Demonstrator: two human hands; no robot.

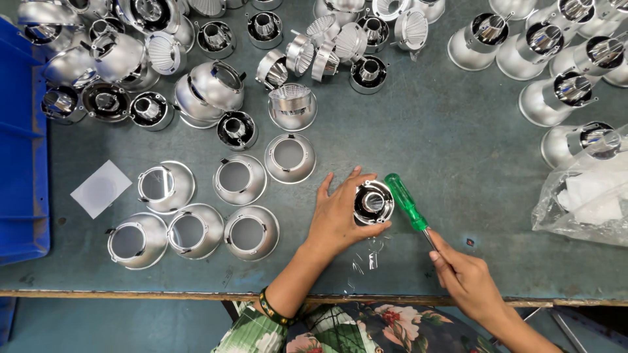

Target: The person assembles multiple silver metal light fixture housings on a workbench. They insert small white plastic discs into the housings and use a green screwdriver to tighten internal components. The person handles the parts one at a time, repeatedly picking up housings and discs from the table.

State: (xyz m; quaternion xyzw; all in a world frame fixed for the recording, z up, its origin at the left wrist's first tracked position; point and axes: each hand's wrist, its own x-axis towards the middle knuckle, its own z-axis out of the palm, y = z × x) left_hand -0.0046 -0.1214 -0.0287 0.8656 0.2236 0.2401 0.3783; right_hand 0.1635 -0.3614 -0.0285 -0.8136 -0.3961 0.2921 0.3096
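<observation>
Left hand (340, 212) clamps the round silver metal lamp housing (373, 202) flat on the grey-green bench (458, 144) while right hand (468, 278) pinches the green-handled screwdriver (407, 202) by its shaft, handle lying beside it.

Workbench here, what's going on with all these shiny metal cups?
A person sits at a grey workbench. Their left hand steadies a small silver reflector assembly, while the right hand holds a green-handled screwdriver by its shaft, handle lying beside that part. Six empty reflector cups stand to the left, and more assembled pieces crowd the bench's far side.
</observation>
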